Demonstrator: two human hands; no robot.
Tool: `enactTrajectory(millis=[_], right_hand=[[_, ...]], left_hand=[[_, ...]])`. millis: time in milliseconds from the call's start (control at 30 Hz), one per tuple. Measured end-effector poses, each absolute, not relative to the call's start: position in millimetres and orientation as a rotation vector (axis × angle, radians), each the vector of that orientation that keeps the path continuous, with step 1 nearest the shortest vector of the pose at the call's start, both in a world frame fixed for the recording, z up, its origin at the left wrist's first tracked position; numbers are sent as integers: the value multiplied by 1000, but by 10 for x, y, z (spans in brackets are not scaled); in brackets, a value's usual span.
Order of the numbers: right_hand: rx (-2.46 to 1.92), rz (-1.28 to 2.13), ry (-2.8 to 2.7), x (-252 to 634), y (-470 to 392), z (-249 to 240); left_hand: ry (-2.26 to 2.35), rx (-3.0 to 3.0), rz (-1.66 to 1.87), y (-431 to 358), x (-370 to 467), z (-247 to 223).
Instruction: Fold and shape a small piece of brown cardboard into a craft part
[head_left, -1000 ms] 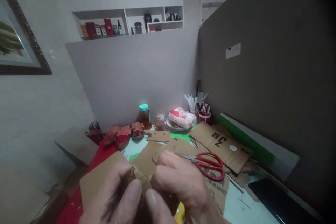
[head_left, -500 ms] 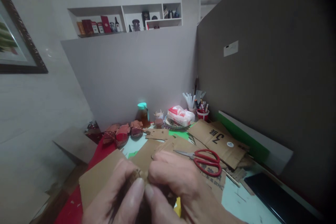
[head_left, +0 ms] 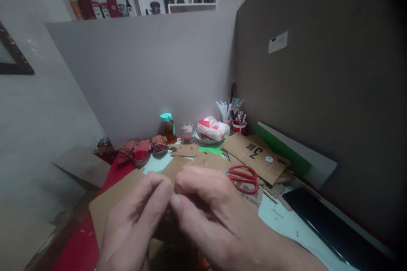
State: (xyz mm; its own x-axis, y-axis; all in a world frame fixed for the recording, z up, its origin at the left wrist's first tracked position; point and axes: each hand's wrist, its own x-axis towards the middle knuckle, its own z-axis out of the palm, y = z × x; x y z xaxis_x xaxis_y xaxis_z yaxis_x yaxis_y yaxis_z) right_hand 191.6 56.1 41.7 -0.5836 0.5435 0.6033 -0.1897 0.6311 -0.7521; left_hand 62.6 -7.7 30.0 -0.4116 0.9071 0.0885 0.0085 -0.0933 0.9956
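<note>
My left hand (head_left: 133,224) and right hand (head_left: 210,220) meet low in the middle of the view, thumbs and forefingers pinched tip to tip on a small brown cardboard piece (head_left: 173,220), which is mostly hidden behind my fingers, so I can't tell its shape. Both hands are curled narrow around it, held just above a flat sheet of plain matte cardboard (head_left: 108,203) that lies over a red table cover (head_left: 76,250). Just beyond my right knuckles lie red-handled scissors (head_left: 243,176), metal blades pointing left, resting on more corrugated scraps. Past them is a flattened box flap (head_left: 254,156) printed with a black "3". At the back: a teal-lidded amber jar (head_left: 167,126), a crinkly plastic tissue pack (head_left: 213,128) on a plate, a red cup of pens (head_left: 239,123). A glossy black slab (head_left: 321,224) sits at right, well apart from my hands.
</note>
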Motion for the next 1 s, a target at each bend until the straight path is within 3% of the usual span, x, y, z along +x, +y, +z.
enactTrajectory(millis=[467, 1000], right_hand=[[-533, 1154, -1987, 1961, 623, 132], [-355, 1102, -1899, 1888, 497, 176]], left_hand=[[1399, 1056, 1714, 98, 588, 109], [1415, 988, 1755, 0, 645, 104]])
